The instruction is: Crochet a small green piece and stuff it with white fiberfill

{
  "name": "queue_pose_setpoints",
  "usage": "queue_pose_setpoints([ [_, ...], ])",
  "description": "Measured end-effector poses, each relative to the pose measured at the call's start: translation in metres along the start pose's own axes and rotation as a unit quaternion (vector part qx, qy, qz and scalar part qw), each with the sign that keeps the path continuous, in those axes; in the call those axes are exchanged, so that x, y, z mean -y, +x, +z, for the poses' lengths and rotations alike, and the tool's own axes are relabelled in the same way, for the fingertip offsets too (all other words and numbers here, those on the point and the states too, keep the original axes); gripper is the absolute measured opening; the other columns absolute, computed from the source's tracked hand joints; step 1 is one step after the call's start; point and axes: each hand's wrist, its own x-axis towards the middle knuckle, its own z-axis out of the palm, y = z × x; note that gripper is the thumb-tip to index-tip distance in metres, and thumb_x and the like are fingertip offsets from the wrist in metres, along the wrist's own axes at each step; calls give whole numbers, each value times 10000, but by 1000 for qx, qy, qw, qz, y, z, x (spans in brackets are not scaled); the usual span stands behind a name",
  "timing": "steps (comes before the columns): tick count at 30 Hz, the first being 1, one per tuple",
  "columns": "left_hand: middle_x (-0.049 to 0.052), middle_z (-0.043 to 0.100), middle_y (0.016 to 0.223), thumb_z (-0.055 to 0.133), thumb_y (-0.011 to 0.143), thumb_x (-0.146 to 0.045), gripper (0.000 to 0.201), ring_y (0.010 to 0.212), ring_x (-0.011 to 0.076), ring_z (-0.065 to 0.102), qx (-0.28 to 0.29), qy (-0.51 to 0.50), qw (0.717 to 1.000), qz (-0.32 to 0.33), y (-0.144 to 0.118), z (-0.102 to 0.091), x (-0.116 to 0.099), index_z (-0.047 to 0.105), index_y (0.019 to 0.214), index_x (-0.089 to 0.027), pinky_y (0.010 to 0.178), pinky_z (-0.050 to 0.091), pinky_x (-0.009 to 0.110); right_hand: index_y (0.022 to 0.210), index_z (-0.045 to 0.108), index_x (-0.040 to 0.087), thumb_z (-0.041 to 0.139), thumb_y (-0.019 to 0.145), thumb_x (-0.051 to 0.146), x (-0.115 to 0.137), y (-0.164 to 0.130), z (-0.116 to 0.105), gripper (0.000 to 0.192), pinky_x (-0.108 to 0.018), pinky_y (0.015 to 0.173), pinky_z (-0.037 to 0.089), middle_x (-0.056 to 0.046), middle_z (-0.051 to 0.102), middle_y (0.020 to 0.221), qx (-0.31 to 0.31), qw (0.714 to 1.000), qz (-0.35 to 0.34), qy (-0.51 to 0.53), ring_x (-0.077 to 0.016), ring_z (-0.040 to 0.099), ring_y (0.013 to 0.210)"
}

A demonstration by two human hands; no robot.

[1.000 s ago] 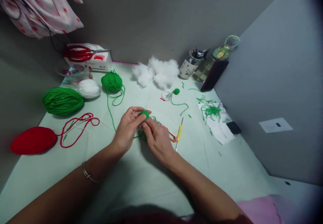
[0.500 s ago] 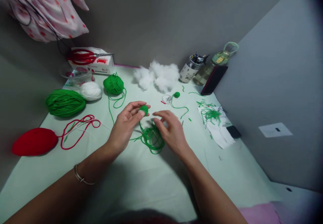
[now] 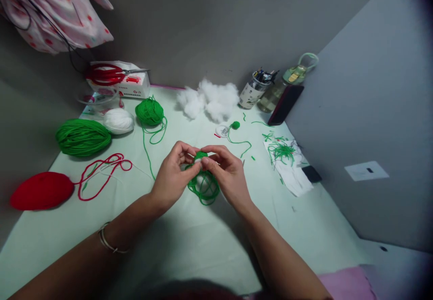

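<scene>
A small green crocheted ball (image 3: 200, 154) is pinched between the fingertips of both hands, with a whitish patch showing on its near side. My left hand (image 3: 176, 170) grips it from the left, fingers curled. From the right, my right hand (image 3: 226, 167) closes thumb and fingers on the same piece. Just below the fingers lies a loose tangle of green yarn (image 3: 208, 195) on the table. Behind the hands, a smaller green crocheted ball (image 3: 236, 125) with a yarn tail sits by a round whitish item (image 3: 222, 131).
White stuffing (image 3: 219, 101) lies at the back. To the left are green yarn (image 3: 83, 137), white yarn (image 3: 118, 121), red yarn (image 3: 42, 191) and scissors (image 3: 108, 73) on a box. A pen holder (image 3: 251, 93), bottle (image 3: 270, 97), phone (image 3: 287, 105) and yarn scraps (image 3: 282, 152) stand or lie right.
My right hand has come left and up from above the yarn tangle and now grips the ball too. My left hand has shifted the ball slightly right and down.
</scene>
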Motion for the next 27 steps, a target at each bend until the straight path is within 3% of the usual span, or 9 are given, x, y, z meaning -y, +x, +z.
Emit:
queue_pose_setpoints([
  [4,-1,661,933,834,783,-257,282,801,152,613,26,-19,999,-26,0,-2,-2,564,858,-226,756,515,303,979,757,250,796,835,340,0,0,-1,174,-296,714,552,-32,690,1013,-10,1000,9,-1,-143,669,784],
  [9,13,679,932,780,893,-327,196,887,173,663,81,-87,992,-53,1,-6,-2,633,969,-221,845,546,320,1022,733,247,784,843,361,2,1,-2,218,-308,685,567,-29,705,912,-22,999,40,16,-160,668,745],
  [14,12,700,976,809,872,-292,214,906,173,687,63,-125,989,-52,1,-3,4,637,983,-228,883,558,325,1004,741,260,778,861,341,-3,-1,0,168,-331,750,607,-42,653,1076,-28,999,-32,-1,-154,675,797],
  [19,56,737,1046,805,864,-330,272,938,204,698,82,-94,990,-61,4,-5,3,709,1087,-207,895,562,346,1086,754,287,650,961,365,-1,-4,-1,181,-340,787,613,-57,603,1133,-13,994,-79,-69,-159,669,855],
  [23,6,704,947,783,876,-302,240,827,163,680,47,-92,994,-38,5,-6,3,649,1061,-230,816,556,313,1129,706,272,698,922,381,-1,-3,0,234,-337,795,596,-51,651,1120,-31,999,-22,-10,-152,660,814],
  [27,10,698,1028,808,834,-232,308,990,179,685,15,-82,996,15,2,-4,3,576,1036,-249,899,532,313,1102,659,253,790,836,429,-6,0,4,345,-302,825,573,-32,694,1039,-9,995,51,82,-163,666,892],
])
